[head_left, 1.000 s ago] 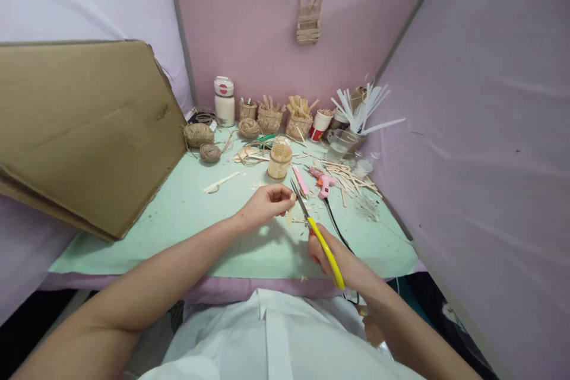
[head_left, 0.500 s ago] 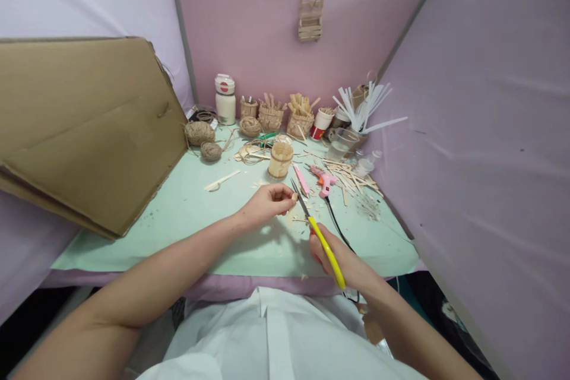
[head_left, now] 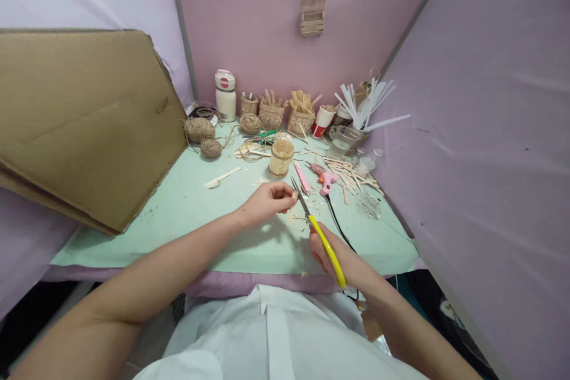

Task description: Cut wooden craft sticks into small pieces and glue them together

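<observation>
My left hand point(head_left: 271, 202) pinches a small pale piece of wood point(head_left: 294, 196) between thumb and fingertips. Wrapped round the yellow handles of a pair of scissors point(head_left: 327, 249) is my right hand point(head_left: 332, 249). The scissor blades point up and away, right beside the wood piece; whether they touch it I cannot tell. Just beyond my left hand stands a small round wooden cup point(head_left: 281, 158) with bands near its top and bottom. A pink craft knife point(head_left: 301, 179) lies past the blade tips. Right of it rests a pink glue gun point(head_left: 326, 180) with a black cord.
Balls of twine point(head_left: 199, 130) lie at the back left, near a large cardboard sheet point(head_left: 89, 130). Baskets of wooden sticks point(head_left: 301, 123), a white jar point(head_left: 225, 104) and white glue sticks point(head_left: 365, 104) line the back. Loose wood strips point(head_left: 351, 175) and scraps litter the table point(head_left: 178, 214).
Both hands, the wood piece and the scissors stay almost in place. The view has tilted very slightly, so the background sits a little higher.
</observation>
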A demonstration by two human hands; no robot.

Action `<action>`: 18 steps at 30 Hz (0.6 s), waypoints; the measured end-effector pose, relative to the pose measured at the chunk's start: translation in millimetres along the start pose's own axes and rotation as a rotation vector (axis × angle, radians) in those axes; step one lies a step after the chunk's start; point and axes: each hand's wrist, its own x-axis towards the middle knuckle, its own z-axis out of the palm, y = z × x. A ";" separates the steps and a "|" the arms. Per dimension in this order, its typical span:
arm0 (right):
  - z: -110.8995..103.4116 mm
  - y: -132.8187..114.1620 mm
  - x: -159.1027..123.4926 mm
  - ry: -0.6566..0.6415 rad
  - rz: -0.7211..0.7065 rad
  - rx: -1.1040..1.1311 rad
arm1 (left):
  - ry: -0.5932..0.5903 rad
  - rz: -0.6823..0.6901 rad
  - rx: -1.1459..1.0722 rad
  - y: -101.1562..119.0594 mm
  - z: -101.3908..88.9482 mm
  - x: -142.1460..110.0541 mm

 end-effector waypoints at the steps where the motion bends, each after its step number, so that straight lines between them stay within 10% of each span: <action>1: -0.5 -1.3 -0.4 -0.010 0.002 0.004 | 0.001 -0.002 -0.002 0.1 0.1 -0.1; 18: 2.5 11.8 0.3 -0.017 0.013 0.100 | -0.024 -0.013 -0.011 -4.3 -1.7 2.4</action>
